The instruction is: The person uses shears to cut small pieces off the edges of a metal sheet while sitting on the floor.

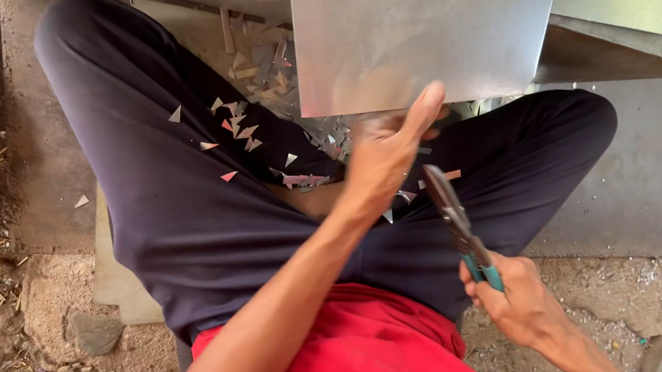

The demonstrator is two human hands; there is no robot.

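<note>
Risk: left hand [384, 155] grips the bare bottom edge of the flat grey galvanised steel sheet [427, 11] propped over the lap, right hand [517, 298] clenches teal-handled tin snips [459, 223] just below, so slipping likely means a cut from raw edge, blades or triangular metal offcuts [238, 130] on the dark trousers [173, 193].

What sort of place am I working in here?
Likely an informal sheet-metal workshop, on the ground: the left hand steadies a metal sheet, the right hand holds tin snips, and triangular offcuts litter the lap.
</note>
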